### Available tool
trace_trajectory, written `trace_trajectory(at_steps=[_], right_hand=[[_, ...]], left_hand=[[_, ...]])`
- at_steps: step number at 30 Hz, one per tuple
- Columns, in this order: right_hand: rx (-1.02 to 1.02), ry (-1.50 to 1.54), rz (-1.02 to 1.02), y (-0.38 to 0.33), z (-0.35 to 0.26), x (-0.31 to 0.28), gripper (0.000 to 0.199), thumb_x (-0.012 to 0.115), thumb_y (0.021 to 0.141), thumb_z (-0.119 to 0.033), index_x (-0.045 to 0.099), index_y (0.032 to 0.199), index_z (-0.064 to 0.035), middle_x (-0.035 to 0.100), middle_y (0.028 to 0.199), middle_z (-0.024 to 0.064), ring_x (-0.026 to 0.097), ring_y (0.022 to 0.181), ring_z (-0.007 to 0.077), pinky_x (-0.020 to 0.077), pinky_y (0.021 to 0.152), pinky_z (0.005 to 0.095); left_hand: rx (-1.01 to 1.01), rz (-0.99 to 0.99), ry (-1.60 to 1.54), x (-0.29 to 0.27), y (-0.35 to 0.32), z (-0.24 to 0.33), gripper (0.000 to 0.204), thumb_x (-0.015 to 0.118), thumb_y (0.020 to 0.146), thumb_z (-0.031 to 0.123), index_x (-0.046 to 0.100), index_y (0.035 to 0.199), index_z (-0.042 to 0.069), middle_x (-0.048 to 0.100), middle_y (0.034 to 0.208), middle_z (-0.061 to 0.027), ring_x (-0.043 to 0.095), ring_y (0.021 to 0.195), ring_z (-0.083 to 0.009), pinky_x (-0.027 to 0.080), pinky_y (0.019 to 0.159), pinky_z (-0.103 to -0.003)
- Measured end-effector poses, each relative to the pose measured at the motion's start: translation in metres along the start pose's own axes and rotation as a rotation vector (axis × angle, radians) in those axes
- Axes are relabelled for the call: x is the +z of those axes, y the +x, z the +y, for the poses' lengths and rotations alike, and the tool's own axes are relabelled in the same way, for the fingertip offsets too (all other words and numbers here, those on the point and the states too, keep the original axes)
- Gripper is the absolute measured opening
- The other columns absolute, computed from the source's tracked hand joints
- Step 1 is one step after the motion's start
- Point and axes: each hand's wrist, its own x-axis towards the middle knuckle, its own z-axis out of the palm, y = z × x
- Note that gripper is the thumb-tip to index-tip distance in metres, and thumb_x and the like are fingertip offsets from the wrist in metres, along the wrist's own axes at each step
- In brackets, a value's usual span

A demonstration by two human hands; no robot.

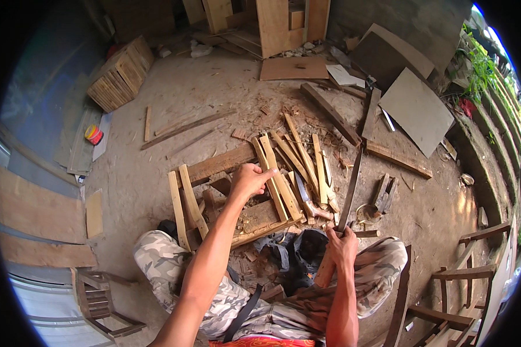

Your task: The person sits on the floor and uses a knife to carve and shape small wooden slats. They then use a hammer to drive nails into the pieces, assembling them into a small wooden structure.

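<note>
On a dirt floor (156, 191) littered with offcuts, the left hand (250, 180) is closing on a wood strip (278, 179) atop the pile; the right hand (342, 246) is gripping a long blade (349, 191) upright. Selecting stock, probably; next, lifting it clear.

The floor (156, 173) is bare packed earth with wood chips and offcuts on it. Far ahead of the hands, a slatted crate (120, 74) stands by a grey wall (46, 87), and flat boards (415, 110) lie in daylight. A wooden chair frame (101, 303) stands behind them.
</note>
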Motion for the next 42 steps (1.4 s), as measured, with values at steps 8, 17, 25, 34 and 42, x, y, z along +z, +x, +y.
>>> trace_trajectory(at_steps=[8,17,25,34,42], right_hand=[[0.032,0.018,-0.020,-0.007,-0.005,-0.005,0.034,0.078,0.088,-0.030,0.070,0.094,0.0027,0.071,0.074,0.0088,0.070,0.061,0.0180,0.0551,0.060,0.0345],[0.023,-0.034,-0.033,-0.011,-0.006,-0.004,0.034,0.078,0.087,-0.031,0.070,0.093,0.0017,0.070,0.072,0.0085,0.070,0.061,0.0181,0.0555,0.059,0.0346],[0.037,-0.021,-0.044,-0.010,-0.005,0.001,0.033,0.078,0.087,-0.030,0.070,0.094,0.0019,0.070,0.073,0.0099,0.069,0.060,0.0187,0.0557,0.059,0.0344],[-0.005,-0.001,-0.034,-0.009,0.003,0.002,0.027,0.078,0.088,-0.024,0.070,0.092,0.0014,0.067,0.071,0.0057,0.066,0.058,0.0154,0.0536,0.055,0.0330],[-0.058,-0.051,-0.034,-0.008,0.013,0.009,0.032,0.078,0.089,-0.029,0.069,0.091,0.0012,0.067,0.068,0.0075,0.066,0.058,0.0157,0.0538,0.056,0.0336]], left_hand=[[-0.044,-0.173,-0.527,0.002,0.002,-0.018,0.026,0.069,0.098,0.015,0.068,0.112,-0.007,0.069,0.113,-0.0146,0.071,0.096,-0.0203,0.062,0.083,-0.033],[-0.029,-0.298,-0.676,0.003,0.006,-0.026,0.024,0.065,0.101,0.014,0.065,0.120,-0.002,0.068,0.115,-0.0116,0.069,0.099,-0.0202,0.060,0.086,-0.034],[-0.097,-0.289,-0.664,0.006,-0.004,-0.011,0.028,0.066,0.099,0.016,0.062,0.123,0.000,0.069,0.116,-0.0106,0.069,0.102,-0.0217,0.059,0.087,-0.038],[-0.069,-0.297,-0.621,0.014,0.002,-0.022,0.028,0.079,0.089,0.012,0.068,0.113,0.002,0.074,0.109,-0.0092,0.072,0.096,-0.0177,0.060,0.083,-0.033],[-0.003,-0.352,-0.713,0.018,0.013,-0.039,0.028,0.077,0.089,0.008,0.067,0.113,-0.002,0.074,0.106,-0.0117,0.073,0.092,-0.0191,0.062,0.081,-0.032]])
